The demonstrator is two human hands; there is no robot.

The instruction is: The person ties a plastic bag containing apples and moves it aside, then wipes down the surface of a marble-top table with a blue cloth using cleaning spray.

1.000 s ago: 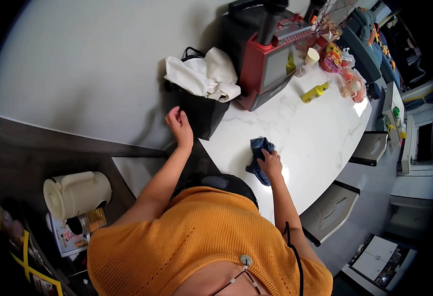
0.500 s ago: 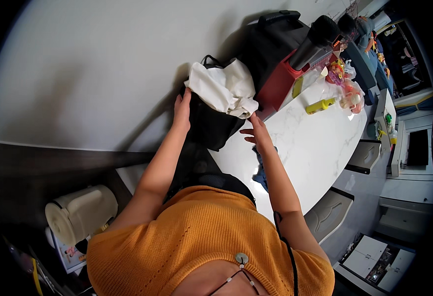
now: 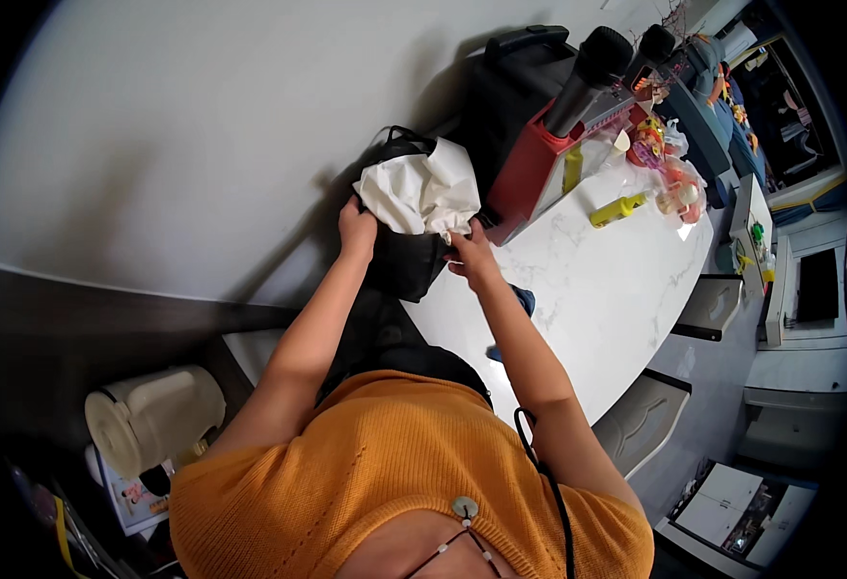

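Note:
A black bag point(image 3: 409, 270) stands at the table's near left end, by the wall. Bunched white fabric point(image 3: 423, 188) fills its mouth and folds over the front rim; whether it is a lining or a separate cloth, I cannot tell. A thin black handle loop point(image 3: 404, 133) rises at the back. My left hand point(image 3: 357, 230) grips the bag's left side at the rim, fingers mostly hidden behind it. At the right rim, my right hand point(image 3: 474, 253) is closed, its thumb and fingers on the bag's edge beside the white fabric's lower corner.
A black and red speaker box point(image 3: 530, 174) holding microphones point(image 3: 592, 77) stands just right of the bag on the white marbled table point(image 3: 597, 289). Beyond lie a yellow-green bottle point(image 3: 618, 210) and plastic bags point(image 3: 679, 188). Chairs point(image 3: 645, 415) line the right side; a cream jug point(image 3: 158, 415) sits lower left.
My right hand has moved left and closed on the bag's right rim; its fingers were spread before. The bag has shifted slightly left and the white fabric has changed its folds.

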